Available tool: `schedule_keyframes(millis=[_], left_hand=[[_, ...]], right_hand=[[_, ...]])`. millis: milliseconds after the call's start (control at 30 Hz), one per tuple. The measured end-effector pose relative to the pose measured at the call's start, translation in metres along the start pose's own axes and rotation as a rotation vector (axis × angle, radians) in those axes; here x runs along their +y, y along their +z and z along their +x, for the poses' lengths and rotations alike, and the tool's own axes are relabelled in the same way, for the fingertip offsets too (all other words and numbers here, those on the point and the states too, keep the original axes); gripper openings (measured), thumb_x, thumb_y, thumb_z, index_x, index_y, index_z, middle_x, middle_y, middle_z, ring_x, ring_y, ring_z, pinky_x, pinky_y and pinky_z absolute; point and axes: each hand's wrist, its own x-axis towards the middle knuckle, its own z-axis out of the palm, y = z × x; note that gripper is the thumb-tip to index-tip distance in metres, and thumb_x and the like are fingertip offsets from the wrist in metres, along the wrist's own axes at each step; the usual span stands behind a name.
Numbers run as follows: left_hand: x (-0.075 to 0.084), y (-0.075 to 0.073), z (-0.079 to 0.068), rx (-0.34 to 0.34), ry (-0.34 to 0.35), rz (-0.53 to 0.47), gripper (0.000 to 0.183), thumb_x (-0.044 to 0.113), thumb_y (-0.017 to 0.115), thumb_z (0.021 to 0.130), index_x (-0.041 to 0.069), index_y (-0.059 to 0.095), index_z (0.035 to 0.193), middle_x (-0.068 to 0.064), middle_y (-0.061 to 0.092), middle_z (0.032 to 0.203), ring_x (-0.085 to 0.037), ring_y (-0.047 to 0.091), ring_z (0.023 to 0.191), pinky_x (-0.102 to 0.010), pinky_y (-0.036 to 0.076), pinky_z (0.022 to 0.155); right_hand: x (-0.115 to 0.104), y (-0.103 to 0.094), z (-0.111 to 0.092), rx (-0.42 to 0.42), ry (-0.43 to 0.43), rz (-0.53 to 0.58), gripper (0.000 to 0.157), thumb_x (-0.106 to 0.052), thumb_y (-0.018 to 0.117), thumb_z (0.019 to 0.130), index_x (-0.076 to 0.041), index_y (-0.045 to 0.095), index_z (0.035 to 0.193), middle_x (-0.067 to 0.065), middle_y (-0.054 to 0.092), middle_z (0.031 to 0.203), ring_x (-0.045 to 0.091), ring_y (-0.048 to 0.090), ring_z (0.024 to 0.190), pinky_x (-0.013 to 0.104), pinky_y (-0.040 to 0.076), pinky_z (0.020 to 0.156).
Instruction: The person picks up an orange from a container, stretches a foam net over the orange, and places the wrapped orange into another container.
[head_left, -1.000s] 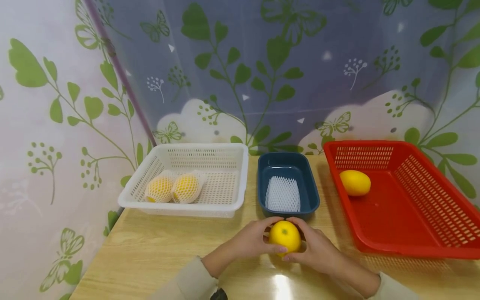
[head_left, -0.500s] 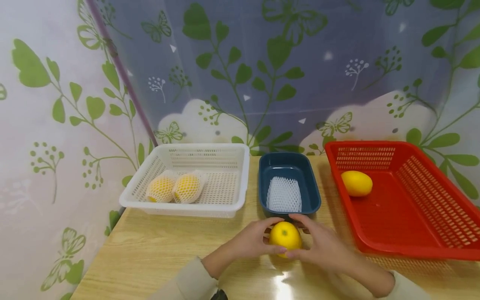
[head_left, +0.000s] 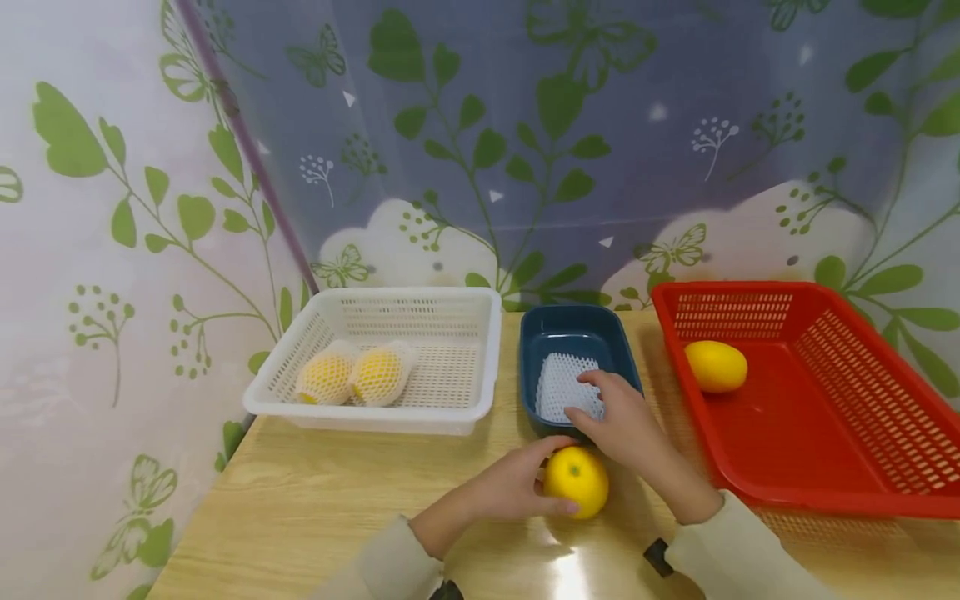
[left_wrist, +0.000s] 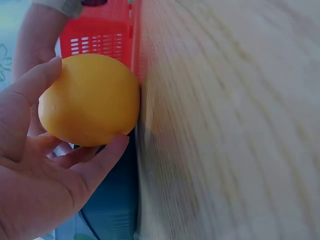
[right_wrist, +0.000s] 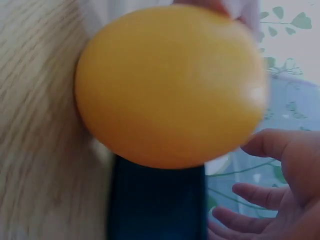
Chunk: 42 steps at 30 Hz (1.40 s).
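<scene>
A round yellow fruit [head_left: 577,483] stands on the table close to the front of a dark blue basin [head_left: 573,323]. My left hand [head_left: 510,483] holds it from the left, the thumb [left_wrist: 42,80] on one side and the fingers on the other. A white foam net sleeve [head_left: 557,387] lies in the basin. Over the basin's front right part hovers my right hand [head_left: 633,429], fingers loosely bent and apart; whether it touches the sleeve I cannot tell. In the right wrist view, the fruit's smooth skin [right_wrist: 170,90] fills the middle, with the right fingers apart from one another.
On the left is a white basket [head_left: 442,367] with two yellow fruits in foam nets [head_left: 377,375]. A large red basket [head_left: 795,442] stands on the right, a bare yellow fruit [head_left: 716,367] near its left wall. A patterned curtain [head_left: 480,167] hangs behind.
My right hand has come off the fruit and moved up and forward over the blue basin. The left hand stays on the fruit, which has shifted slightly.
</scene>
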Motion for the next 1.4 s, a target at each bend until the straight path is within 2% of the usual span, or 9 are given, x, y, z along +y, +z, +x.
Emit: schedule_keyframes(millis=[100,267,467,567,700,900,1100,1200,1400], left_hand=[[0.0,0.002,0.0,-0.005,0.006,0.039,0.074,0.03,0.076,0.085,0.009,0.038,0.145,-0.004,0.048,0.142,-0.007,0.05,0.114,-0.017,0.049,0.085],[-0.001,0.002,-0.001,-0.001,-0.012,0.041,0.073,0.031,0.076,0.085,0.013,0.039,0.145,-0.002,0.048,0.142,-0.008,0.05,0.115,-0.018,0.049,0.086],[-0.001,0.001,0.001,-0.018,-0.009,0.021,0.072,0.031,0.075,0.086,0.013,0.039,0.146,-0.001,0.048,0.142,-0.008,0.049,0.116,-0.02,0.048,0.087],[-0.001,0.002,0.002,-0.028,-0.01,0.016,0.071,0.031,0.074,0.087,0.013,0.039,0.146,0.0,0.048,0.141,-0.007,0.049,0.114,-0.02,0.049,0.087],[0.0,0.003,0.002,-0.03,-0.01,0.026,0.071,0.031,0.074,0.087,0.013,0.039,0.145,0.0,0.048,0.142,-0.007,0.049,0.113,-0.02,0.048,0.087],[0.001,0.001,-0.001,-0.017,-0.021,0.041,0.071,0.032,0.075,0.086,0.014,0.039,0.145,-0.001,0.048,0.142,-0.008,0.049,0.113,-0.021,0.048,0.087],[0.002,0.001,-0.005,-0.026,-0.016,0.054,0.071,0.032,0.076,0.086,0.014,0.04,0.145,-0.002,0.049,0.141,-0.008,0.049,0.111,-0.02,0.047,0.087],[0.002,0.001,-0.005,-0.027,-0.025,0.061,0.072,0.033,0.076,0.085,0.015,0.04,0.145,-0.001,0.05,0.14,-0.007,0.049,0.109,-0.021,0.047,0.087],[0.001,-0.002,-0.002,-0.016,-0.014,0.101,0.074,0.035,0.076,0.085,0.016,0.039,0.145,0.0,0.049,0.141,-0.008,0.049,0.109,-0.023,0.046,0.091]], right_hand=[[0.004,0.007,0.009,-0.003,0.033,-0.024,0.049,-0.024,0.071,0.087,0.0,0.054,0.126,0.026,0.052,0.128,0.04,0.053,0.11,0.057,0.047,0.093],[0.01,0.013,0.024,-0.008,0.052,-0.092,0.046,-0.025,0.075,0.085,0.0,0.058,0.12,0.027,0.053,0.122,0.041,0.053,0.104,0.056,0.049,0.088],[0.017,0.017,0.039,-0.133,0.141,-0.132,0.052,-0.031,0.078,0.08,-0.002,0.059,0.119,0.024,0.054,0.116,0.038,0.051,0.1,0.052,0.048,0.086],[0.02,0.018,0.044,-0.184,0.157,-0.124,0.048,-0.022,0.078,0.08,-0.002,0.059,0.118,0.021,0.055,0.111,0.035,0.05,0.098,0.05,0.049,0.086],[0.021,0.019,0.046,-0.193,0.182,-0.105,0.04,-0.009,0.075,0.081,-0.003,0.058,0.117,0.019,0.053,0.108,0.032,0.048,0.095,0.047,0.05,0.085],[0.018,0.02,0.046,-0.13,0.162,-0.091,0.035,-0.006,0.072,0.082,-0.003,0.06,0.114,0.019,0.056,0.107,0.032,0.051,0.096,0.047,0.05,0.084],[0.015,0.021,0.041,0.015,0.131,-0.021,0.034,-0.001,0.07,0.079,-0.002,0.061,0.112,0.018,0.058,0.101,0.032,0.053,0.09,0.045,0.052,0.077],[0.013,0.019,0.038,0.093,0.089,0.001,0.035,0.0,0.07,0.079,-0.002,0.059,0.113,0.018,0.058,0.098,0.031,0.052,0.085,0.042,0.053,0.073],[0.005,0.009,0.034,0.161,0.047,0.061,0.034,-0.002,0.069,0.082,-0.003,0.058,0.114,0.016,0.057,0.098,0.028,0.051,0.083,0.038,0.053,0.072]])
